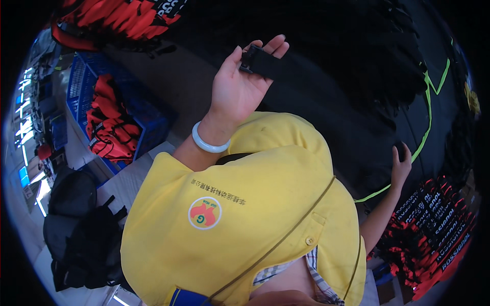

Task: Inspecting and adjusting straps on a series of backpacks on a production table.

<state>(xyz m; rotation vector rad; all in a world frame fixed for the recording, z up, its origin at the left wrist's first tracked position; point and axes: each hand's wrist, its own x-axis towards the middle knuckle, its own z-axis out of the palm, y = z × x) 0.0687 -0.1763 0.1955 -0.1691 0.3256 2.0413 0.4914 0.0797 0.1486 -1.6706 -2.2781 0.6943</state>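
The left hand (234, 92), to the right of the blue crate (77, 84), is turned palm up, its thumb and partly curled fingers around a small black clip-like piece (259, 62). The right hand (402, 163), well apart from the crate on that same side, reaches dark fabric (316, 102) beside a bright green trim (427, 120); its fingers are bent, but whether they pinch the cloth I cannot tell. As for progress, the black piece seems only in hand, with no join to the fabric that I can make out, and nothing shows how many pieces are finished or remain. The fabric spreads rightward from the crate, hiding whatever carries it. Red-and-black pieces (112, 122) lie inside the crate, a red bundle (120, 20) beyond it, and a lettered red-and-black stack (436, 229) far to its right. Below the crate sits a black padded shape (76, 229); bright lights (24, 122) shine to its left.
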